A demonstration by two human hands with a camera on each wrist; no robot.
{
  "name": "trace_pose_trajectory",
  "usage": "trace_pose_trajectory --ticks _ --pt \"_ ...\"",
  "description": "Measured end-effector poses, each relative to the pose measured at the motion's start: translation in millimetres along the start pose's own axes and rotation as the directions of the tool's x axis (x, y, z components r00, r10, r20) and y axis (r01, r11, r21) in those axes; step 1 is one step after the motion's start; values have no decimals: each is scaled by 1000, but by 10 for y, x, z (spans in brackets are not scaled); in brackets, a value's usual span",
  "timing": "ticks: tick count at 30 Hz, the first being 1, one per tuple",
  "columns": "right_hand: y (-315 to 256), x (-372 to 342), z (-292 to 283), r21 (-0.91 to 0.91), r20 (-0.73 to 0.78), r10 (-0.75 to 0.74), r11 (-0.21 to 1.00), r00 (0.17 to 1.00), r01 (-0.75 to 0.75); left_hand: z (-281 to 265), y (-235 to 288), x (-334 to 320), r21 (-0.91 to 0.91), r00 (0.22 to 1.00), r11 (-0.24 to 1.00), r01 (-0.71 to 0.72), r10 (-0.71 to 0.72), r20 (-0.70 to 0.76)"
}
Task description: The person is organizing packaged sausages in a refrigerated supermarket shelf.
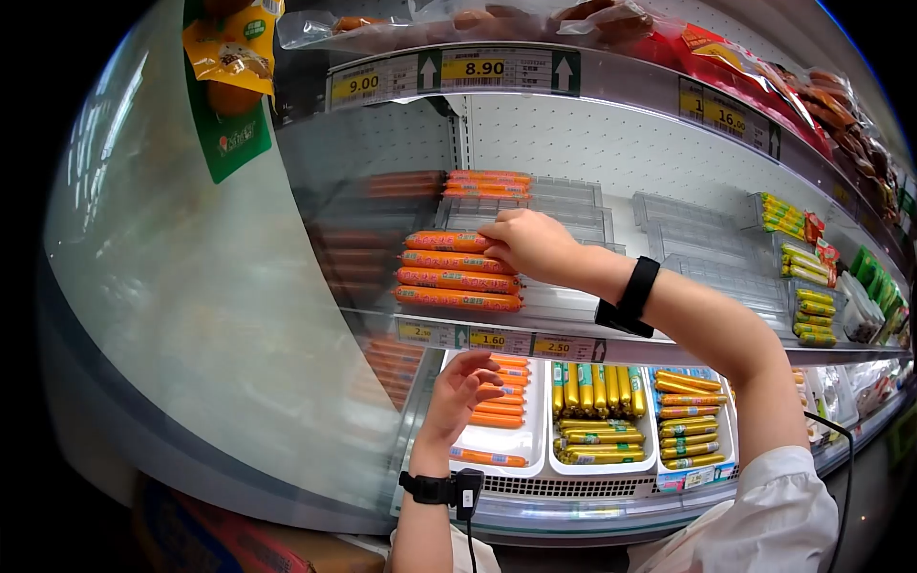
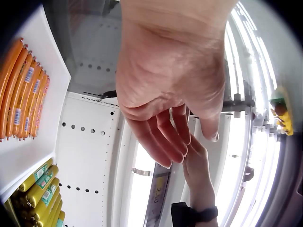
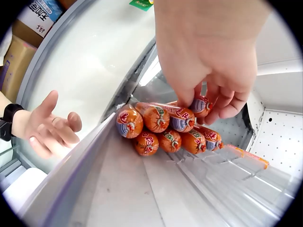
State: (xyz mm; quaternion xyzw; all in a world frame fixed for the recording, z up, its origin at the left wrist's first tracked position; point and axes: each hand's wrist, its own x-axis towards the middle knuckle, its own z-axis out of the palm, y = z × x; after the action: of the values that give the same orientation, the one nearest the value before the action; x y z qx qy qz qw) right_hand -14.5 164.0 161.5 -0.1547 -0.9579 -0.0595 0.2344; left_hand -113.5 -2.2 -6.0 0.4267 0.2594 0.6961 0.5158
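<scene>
On the middle shelf my right hand (image 1: 535, 245) pinches the end of an orange-wrapped sausage (image 1: 444, 241), the rearmost of the top row. In the right wrist view, thumb and fingers close round that sausage's tip (image 3: 201, 106). Beside and under it lie several like sausages (image 3: 156, 118), stacked in two layers with their tied ends toward the shelf's middle. My left hand (image 1: 458, 396) hangs in front of the lower trays, below the price strip. Its fingers are loosely bent and hold nothing, as the left wrist view of the palm (image 2: 170, 80) shows.
Clear plastic dividers (image 3: 227, 175) line the shelf, with more orange sausages (image 1: 487, 184) at its back. Below stand white trays (image 1: 540, 420) of orange and gold sausages. The price strip (image 1: 497, 340) runs along the shelf's front edge; a curved glass side panel (image 1: 229, 315) bounds the left.
</scene>
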Motion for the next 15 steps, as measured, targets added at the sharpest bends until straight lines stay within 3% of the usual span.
trace_pose_trajectory --ticks 2,6,13,15 --pt "7 5 36 -85 55 -31 996 998 35 -10 -2 44 -4 1000 1000 -3 3 28" --pt "-45 -64 32 -84 87 -9 996 996 16 -75 -41 102 6 999 1000 -21 21 36" --pt "33 -62 43 -18 28 -10 1000 1000 11 -39 16 92 44 1000 999 -17 17 18" --pt "-8 -95 -7 -29 28 -10 1000 1000 10 -50 31 88 84 998 996 34 -30 -56"
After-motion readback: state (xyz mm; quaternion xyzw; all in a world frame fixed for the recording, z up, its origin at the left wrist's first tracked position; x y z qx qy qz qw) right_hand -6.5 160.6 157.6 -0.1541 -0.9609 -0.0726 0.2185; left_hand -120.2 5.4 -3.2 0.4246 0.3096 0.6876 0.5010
